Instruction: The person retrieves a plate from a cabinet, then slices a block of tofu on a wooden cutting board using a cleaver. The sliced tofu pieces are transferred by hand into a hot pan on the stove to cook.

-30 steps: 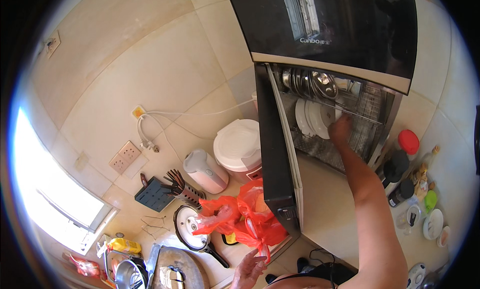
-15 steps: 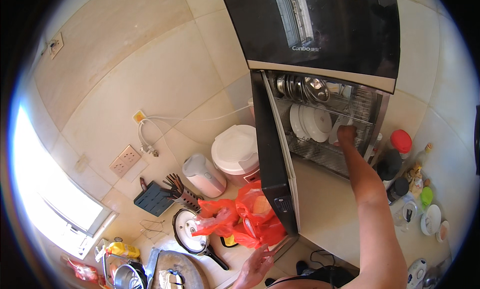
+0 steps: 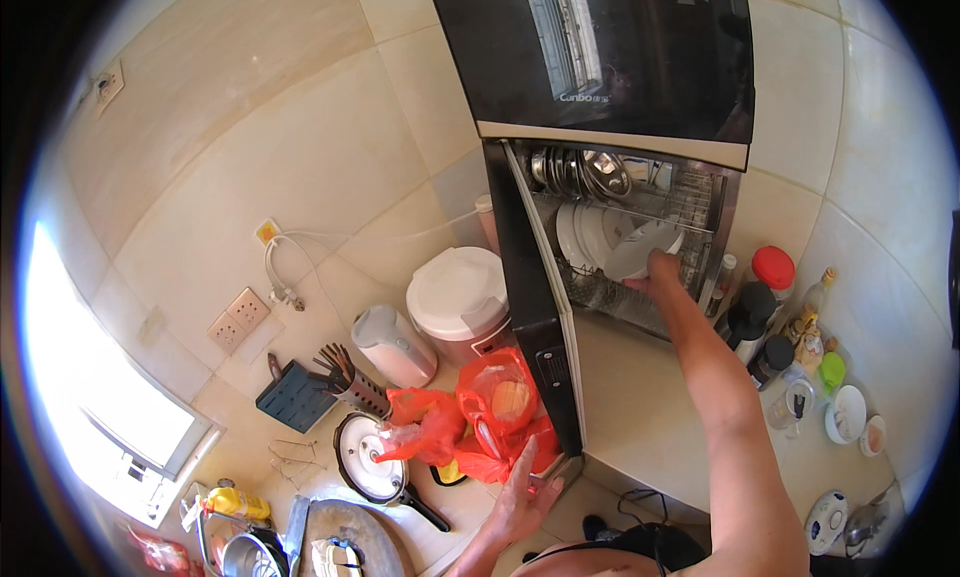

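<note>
Inside the open black dish cabinet (image 3: 600, 52), my right hand (image 3: 662, 269) is closed on the edge of a white plate (image 3: 632, 252), which is tilted in front of the rack. Just left of it, several white plates (image 3: 575, 232) stand upright in the wire rack. Above them, metal pan lids or dishes (image 3: 570, 172) stand in a row. My left hand (image 3: 525, 502) is raised with its fingers apart, holding nothing. It is just in front of the red plastic bags (image 3: 490, 417) on the counter.
The cabinet's lower door (image 3: 540, 327) hangs open between the two counters. A rice cooker (image 3: 455, 292), a kettle (image 3: 393, 345) and a pressure cooker lid (image 3: 370, 457) stand at left. Bottles, a red-lidded jar (image 3: 772, 267) and a white bowl (image 3: 846, 414) line the right counter.
My right hand has drawn the white plate a little outward, so more of it shows. My left hand has risen slightly. The whole view has shifted a little.
</note>
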Tool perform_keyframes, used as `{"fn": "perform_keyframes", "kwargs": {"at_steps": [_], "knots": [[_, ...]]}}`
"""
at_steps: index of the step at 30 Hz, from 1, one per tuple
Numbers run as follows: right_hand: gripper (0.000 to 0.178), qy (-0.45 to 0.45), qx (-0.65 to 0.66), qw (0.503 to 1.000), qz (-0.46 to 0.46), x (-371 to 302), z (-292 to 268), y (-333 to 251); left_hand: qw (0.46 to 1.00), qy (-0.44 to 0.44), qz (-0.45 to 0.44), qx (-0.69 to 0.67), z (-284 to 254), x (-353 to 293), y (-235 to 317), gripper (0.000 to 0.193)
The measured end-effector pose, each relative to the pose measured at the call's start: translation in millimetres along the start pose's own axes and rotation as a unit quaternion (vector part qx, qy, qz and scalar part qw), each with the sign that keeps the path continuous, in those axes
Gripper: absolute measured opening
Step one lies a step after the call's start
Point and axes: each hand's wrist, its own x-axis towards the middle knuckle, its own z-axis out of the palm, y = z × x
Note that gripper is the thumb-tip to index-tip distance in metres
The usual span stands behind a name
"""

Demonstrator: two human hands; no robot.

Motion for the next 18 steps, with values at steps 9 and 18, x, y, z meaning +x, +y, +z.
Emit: {"fn": "perform_keyframes", "kwargs": {"at_steps": [9, 18], "knots": [[0.047, -0.136, -0.091, 0.986, 0.019, -93.3, -52.6, 23.4, 1.0, -0.026, -0.002, 0.006, 1.3, 14.5, 3.7, 0.088], [0.043, -0.105, -0.014, 0.994, 0.035, -216.8, -227.0, 60.2, 0.997, -0.079, -0.013, -0.023, 14.5, 28.1, 5.2, 0.092]]}}
